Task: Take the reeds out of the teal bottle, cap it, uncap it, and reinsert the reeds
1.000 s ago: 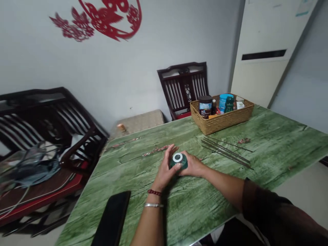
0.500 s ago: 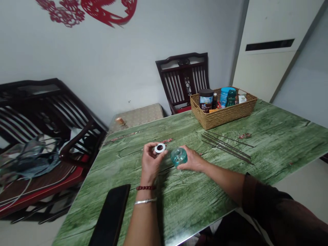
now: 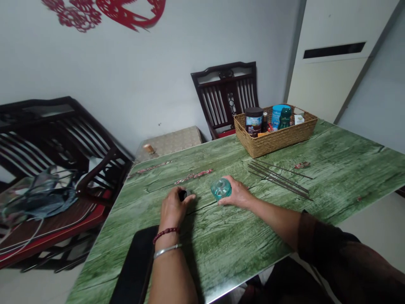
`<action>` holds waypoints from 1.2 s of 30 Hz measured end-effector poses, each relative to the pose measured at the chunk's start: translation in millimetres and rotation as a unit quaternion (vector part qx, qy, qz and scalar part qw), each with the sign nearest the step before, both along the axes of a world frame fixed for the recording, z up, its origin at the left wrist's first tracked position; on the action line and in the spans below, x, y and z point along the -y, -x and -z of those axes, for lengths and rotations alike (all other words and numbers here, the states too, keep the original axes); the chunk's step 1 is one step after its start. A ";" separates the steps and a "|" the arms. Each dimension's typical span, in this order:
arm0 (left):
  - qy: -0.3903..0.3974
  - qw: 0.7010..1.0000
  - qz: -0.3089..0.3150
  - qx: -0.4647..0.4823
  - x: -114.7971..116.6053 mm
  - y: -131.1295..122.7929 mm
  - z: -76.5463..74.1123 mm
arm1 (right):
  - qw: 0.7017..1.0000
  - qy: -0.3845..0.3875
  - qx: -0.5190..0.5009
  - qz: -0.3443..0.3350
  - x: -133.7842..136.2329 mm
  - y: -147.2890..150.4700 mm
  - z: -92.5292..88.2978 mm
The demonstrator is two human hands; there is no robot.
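My left hand point(image 3: 171, 207) is low over the green table, its fingers and thumb curled round a small dark-and-grey ring-shaped cap point(image 3: 183, 194), mostly hidden by the hand. To its right, my right hand point(image 3: 239, 194) grips a rounded teal glass bottle point(image 3: 220, 189) from the right side. The bottle stands upright, its round mouth uncovered. Beyond my right hand, several thin dark sticks point(image 3: 281, 179) lie loosely side by side on the table.
A wicker basket point(image 3: 275, 145) with jars and bottles stands at the back right of the table point(image 3: 240, 245). A black phone point(image 3: 136, 266) lies beside my left forearm. Dark wooden chairs point(image 3: 226, 97) stand beyond the table and at the left.
My left hand has moved left and down toward the table with the cap, away from the bottle. The cap's pale ring face no longer shows. My right hand stays on the bottle.
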State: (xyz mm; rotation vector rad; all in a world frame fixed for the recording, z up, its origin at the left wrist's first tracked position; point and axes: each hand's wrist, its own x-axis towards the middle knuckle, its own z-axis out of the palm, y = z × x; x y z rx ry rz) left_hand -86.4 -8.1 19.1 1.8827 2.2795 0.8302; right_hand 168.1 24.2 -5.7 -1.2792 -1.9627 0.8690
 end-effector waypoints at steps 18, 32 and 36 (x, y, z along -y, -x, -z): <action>-0.012 0.978 0.113 0.174 -11.3 -37.7 -27.7 | 0.998 -0.018 -0.053 -0.009 4.6 -3.5 -9.8; -0.021 0.882 0.228 0.411 -16.0 -102.2 18.9 | 0.948 -0.151 0.233 0.158 10.1 -161.7 -63.2; 0.006 0.910 0.233 0.343 -18.7 -98.1 17.4 | 0.915 -0.105 0.363 0.144 17.9 -178.3 -50.0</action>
